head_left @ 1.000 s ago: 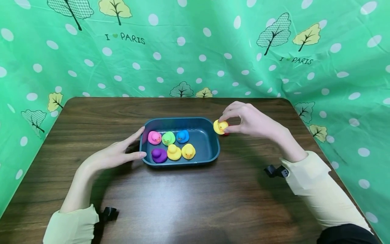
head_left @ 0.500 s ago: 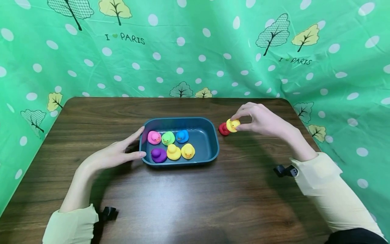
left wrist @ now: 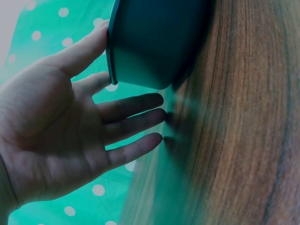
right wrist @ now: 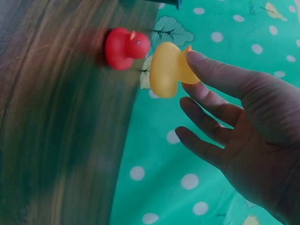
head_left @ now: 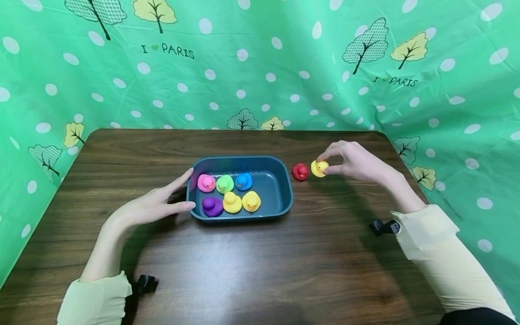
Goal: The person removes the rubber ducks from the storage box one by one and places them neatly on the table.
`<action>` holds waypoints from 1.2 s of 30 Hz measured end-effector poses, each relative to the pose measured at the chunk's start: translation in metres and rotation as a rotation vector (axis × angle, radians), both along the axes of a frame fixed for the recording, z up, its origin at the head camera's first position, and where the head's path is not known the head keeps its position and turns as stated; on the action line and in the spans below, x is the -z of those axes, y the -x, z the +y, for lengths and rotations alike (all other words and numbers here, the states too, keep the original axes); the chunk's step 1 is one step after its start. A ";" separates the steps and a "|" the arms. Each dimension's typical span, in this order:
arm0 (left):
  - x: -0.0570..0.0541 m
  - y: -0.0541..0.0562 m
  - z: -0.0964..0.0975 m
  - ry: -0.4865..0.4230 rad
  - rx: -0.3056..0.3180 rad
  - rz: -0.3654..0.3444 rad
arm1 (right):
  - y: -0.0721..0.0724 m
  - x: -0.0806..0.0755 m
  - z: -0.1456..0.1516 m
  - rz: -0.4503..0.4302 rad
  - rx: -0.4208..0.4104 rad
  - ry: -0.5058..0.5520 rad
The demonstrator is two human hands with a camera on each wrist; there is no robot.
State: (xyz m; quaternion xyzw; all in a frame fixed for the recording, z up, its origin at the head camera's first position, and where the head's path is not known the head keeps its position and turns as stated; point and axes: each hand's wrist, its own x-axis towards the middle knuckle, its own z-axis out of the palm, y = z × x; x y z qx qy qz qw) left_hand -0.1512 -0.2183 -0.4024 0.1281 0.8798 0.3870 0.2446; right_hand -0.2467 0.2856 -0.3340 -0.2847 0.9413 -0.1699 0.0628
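Note:
Thumb and finger of my right hand [head_left: 350, 158] pinch a yellow rubber duck [head_left: 319, 169] by its head, just right of a red rubber duck [head_left: 300, 172] on the table. In the right wrist view the yellow duck [right wrist: 164, 70] appears held above the tabletop. My left hand [head_left: 156, 205] rests against the left end of a dark blue tray [head_left: 276, 212], thumb and index finger spread along its rim, other fingers straight in the left wrist view. Inside the tray sit pink [head_left: 206, 183], green, blue, purple and two yellow rubber ducks in two rows.
A brown wooden table [head_left: 260, 271] carries everything. Behind and beside it hangs a green dotted cloth [head_left: 260, 63] with printed trees. Small black wrist cameras [head_left: 383, 227] sit at both sleeves.
My right hand has carried the yellow duck rightward, away from the tray's right edge and past the red duck, which now shows fully. The left hand and tray have stayed put.

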 end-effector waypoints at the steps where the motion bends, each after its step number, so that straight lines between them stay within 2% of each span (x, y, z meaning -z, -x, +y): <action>1: 0.000 0.000 0.000 0.002 -0.001 0.000 | 0.001 0.002 0.001 -0.004 0.005 0.001; 12: -0.002 0.000 0.000 -0.002 0.006 -0.001 | 0.014 0.022 0.010 -0.060 0.044 0.022; 26: -0.003 -0.001 0.000 -0.004 0.011 0.011 | 0.020 0.039 0.014 -0.142 0.089 0.012; 36: -0.001 0.000 0.000 -0.001 0.005 0.005 | 0.023 0.045 0.015 -0.131 0.077 -0.013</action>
